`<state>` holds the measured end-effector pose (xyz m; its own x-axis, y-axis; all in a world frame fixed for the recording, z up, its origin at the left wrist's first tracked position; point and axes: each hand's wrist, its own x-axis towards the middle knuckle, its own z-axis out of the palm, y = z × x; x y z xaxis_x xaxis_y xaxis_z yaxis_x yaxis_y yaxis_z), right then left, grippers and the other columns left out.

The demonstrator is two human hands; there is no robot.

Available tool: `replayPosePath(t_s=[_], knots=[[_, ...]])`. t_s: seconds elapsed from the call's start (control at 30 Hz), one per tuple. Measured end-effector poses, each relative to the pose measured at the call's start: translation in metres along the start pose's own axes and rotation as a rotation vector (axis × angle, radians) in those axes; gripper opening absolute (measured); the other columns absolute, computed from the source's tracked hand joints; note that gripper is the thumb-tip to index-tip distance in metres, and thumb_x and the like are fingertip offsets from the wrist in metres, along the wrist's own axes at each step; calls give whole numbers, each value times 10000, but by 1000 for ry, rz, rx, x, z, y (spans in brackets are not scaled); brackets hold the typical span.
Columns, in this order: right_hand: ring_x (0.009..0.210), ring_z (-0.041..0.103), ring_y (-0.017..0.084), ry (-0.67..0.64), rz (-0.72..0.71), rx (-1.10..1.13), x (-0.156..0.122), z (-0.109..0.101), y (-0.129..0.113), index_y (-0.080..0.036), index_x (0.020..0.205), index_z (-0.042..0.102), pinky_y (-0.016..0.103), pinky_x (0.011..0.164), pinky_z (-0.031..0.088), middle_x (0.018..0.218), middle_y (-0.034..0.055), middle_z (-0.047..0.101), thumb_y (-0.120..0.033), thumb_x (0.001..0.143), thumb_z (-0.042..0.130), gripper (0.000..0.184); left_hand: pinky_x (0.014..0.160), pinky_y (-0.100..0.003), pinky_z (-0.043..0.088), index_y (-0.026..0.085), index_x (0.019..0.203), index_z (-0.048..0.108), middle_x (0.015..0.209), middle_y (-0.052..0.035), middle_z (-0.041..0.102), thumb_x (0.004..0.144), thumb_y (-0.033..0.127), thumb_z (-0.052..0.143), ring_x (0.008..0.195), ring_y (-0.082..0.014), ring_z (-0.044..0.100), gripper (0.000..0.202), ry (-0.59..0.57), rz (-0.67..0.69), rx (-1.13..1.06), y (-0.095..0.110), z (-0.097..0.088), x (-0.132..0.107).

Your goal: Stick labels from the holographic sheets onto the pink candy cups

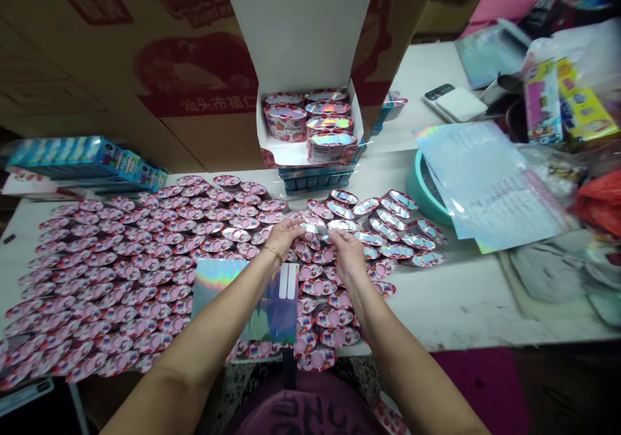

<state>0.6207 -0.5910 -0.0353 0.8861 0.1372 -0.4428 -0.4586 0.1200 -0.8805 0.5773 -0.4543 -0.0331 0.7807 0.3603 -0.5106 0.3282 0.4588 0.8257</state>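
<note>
Both of my hands meet over the middle of a white table (451, 299). My left hand (284, 233) and my right hand (345, 250) have their fingers closed on a small holographic sticker (315, 229) held between them. Under the hands lie several pink oval containers (145, 260) in overlapping rows. To the right, several containers with shiny holographic lids (388, 221) lie in rows. A holographic sticker sheet (252, 299) rests on the pink containers under my left forearm.
An open white display box (310, 121) holds several finished containers at the back centre. Cardboard cartons (145, 66) stand behind. A blue box (87, 160) lies at the left, a teal bowl (422, 189) and holographic sheets (490, 182) at the right.
</note>
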Motion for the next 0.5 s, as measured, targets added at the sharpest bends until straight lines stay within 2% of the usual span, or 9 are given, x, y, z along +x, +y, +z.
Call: replayPosePath(t_s=[0.13, 0.3, 0.4, 0.5], knots=[[711, 538, 152, 295, -307, -256, 22, 15, 14, -157, 717, 653, 287, 702, 401, 715, 18, 623, -371, 659, 594, 229, 604, -222, 425, 126, 900, 558, 619, 27, 573, 578, 186, 646, 563, -82, 538, 339, 130, 162, 173, 0, 7, 41], [786, 486, 222, 577, -542, -674, 49, 30, 28, -192, 666, 652, 360, 719, 347, 751, 71, 606, -359, 754, 501, 242, 637, -254, 422, 135, 915, 573, 617, 4, 569, 661, 159, 558, 612, -127, 542, 256, 232, 328, 753, 6, 19, 80], [817, 449, 244, 585, -581, -779, 55, 34, 33, -202, 692, 642, 383, 723, 317, 779, 89, 583, -343, 787, 462, 248, 691, -281, 421, 146, 951, 577, 709, -34, 613, 709, 201, 525, 699, -164, 568, 253, 264, 381, 1006, 7, 22, 87], [872, 417, 265, 525, -527, -855, 57, 35, 34, -193, 716, 630, 406, 745, 297, 820, 106, 546, -314, 798, 437, 242, 732, -296, 418, 148, 1041, 552, 782, -59, 631, 738, 212, 487, 770, -189, 580, 316, 243, 412, 1119, 7, 23, 87]])
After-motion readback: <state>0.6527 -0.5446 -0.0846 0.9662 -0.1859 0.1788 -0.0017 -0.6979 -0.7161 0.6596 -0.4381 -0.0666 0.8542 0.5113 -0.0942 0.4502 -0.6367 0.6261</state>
